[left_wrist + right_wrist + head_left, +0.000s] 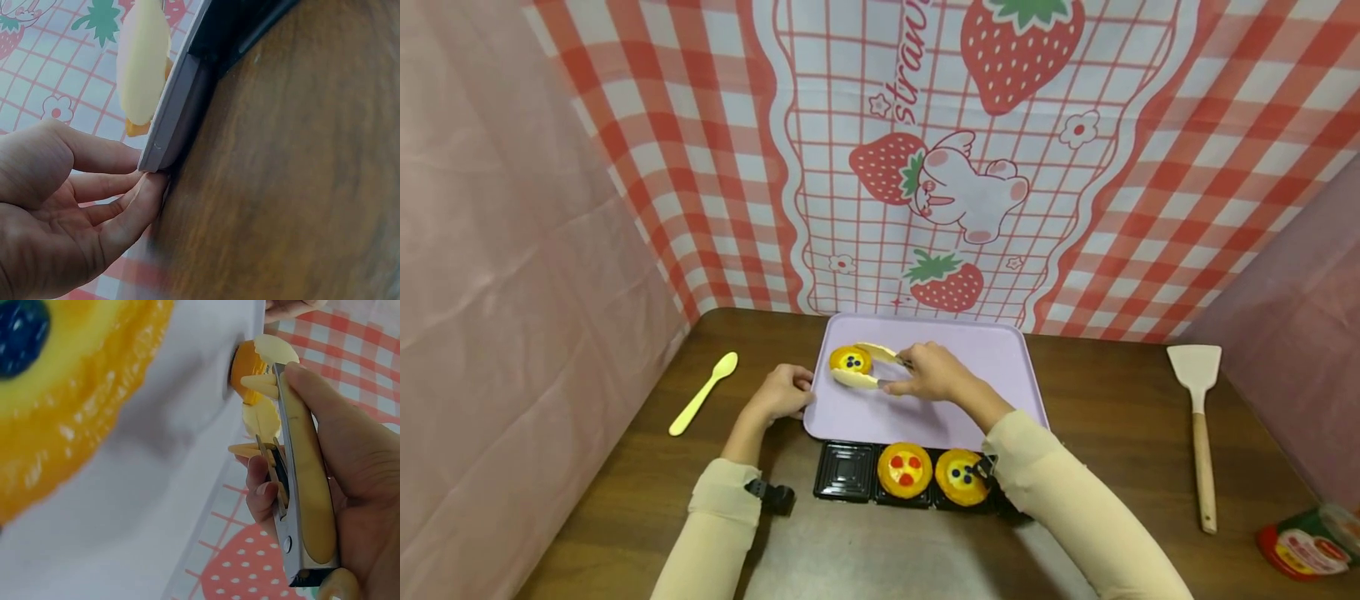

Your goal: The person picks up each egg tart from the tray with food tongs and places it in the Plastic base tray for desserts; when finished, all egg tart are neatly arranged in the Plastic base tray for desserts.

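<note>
On the lilac tray (895, 417), near its left side, lies a small tart (842, 360) with dark blue berries. Yellow-tipped tongs (853, 380) reach around it, one tip on its far side and one on its near side. My right hand (936, 372) grips the tongs by their metal and yellow handles (306, 481). At the tray's left edge my left hand (782, 392) pinches the rim between thumb and fingers, clearest in the left wrist view (62, 206).
Before the tray stands a black sectioned container (844, 472) holding a red-topped tart (905, 471) and a blueberry tart (955, 492); my right sleeve hides its right end. A yellow spoon (700, 400) lies left, a spatula (1201, 450) right, a jar (1303, 546) at the lower right.
</note>
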Demonstrator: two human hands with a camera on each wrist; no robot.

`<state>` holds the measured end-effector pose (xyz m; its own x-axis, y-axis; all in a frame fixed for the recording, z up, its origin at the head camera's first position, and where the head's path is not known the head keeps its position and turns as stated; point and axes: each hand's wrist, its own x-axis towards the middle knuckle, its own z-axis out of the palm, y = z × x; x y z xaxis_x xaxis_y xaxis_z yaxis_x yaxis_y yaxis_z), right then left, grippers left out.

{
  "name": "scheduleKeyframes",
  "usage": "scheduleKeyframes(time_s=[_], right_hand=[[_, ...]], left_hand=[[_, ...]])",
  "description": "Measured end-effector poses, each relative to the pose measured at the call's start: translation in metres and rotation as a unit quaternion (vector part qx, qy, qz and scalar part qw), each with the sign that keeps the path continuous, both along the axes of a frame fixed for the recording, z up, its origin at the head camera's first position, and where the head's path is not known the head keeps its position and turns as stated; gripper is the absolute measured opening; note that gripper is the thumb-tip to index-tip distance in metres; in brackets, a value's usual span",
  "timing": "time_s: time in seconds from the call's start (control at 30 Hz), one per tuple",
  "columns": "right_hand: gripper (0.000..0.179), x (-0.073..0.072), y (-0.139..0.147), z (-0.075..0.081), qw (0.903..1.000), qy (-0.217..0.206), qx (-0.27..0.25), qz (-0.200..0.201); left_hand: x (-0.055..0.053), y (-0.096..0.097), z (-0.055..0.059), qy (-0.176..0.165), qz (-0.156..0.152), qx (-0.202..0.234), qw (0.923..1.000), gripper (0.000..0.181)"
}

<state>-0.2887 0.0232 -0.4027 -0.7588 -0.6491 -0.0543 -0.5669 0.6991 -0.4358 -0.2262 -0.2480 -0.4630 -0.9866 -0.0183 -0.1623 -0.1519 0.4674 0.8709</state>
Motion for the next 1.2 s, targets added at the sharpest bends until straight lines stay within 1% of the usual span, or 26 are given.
scheduleKeyframes(time_s=[0.13, 0.27, 0.37, 0.47, 0.53, 0.87, 1.03, 1.2], right_hand=[[0.05, 0.003, 0.006, 0.009, 0.9999, 0.006, -0.004, 0.01], [0.052, 0.007, 0.011, 0.021, 0.9996, 0.019, -0.005, 0.022], [0.048, 0.012, 0.015, 0.028, 0.999, 0.027, -0.011, 0.033], [0.041, 0.018, 0.02, 0.034, 0.9977, 0.042, -0.018, 0.051], [0.04, 0.023, 0.025, 0.038, 0.9964, 0.051, -0.02, 0.065], [0.05, 0.056, 0.05, 0.06, 0.9894, 0.078, -0.027, 0.119], [0.053, 0.068, 0.063, 0.07, 0.9882, 0.068, -0.045, 0.13], [0.06, 0.079, 0.073, 0.076, 0.9873, 0.062, -0.055, 0.136]], left_hand=[[0.0, 0.001, -0.001, -0.001, 0.003, -0.001, 1.0, 0.036], [-0.001, 0.001, -0.001, -0.001, 0.005, -0.004, 1.0, 0.036], [-0.001, -0.001, -0.002, -0.001, 0.003, -0.003, 1.0, 0.036], [-0.001, -0.001, -0.003, -0.002, 0.003, -0.003, 1.0, 0.037], [-0.001, -0.001, -0.003, -0.001, 0.002, -0.005, 1.0, 0.037], [-0.001, 0.002, -0.003, 0.004, 0.003, -0.003, 1.0, 0.036], [-0.001, 0.002, -0.004, 0.005, 0.005, -0.001, 1.0, 0.037], [-0.002, 0.0, -0.003, 0.008, 0.002, -0.003, 1.0, 0.037]])
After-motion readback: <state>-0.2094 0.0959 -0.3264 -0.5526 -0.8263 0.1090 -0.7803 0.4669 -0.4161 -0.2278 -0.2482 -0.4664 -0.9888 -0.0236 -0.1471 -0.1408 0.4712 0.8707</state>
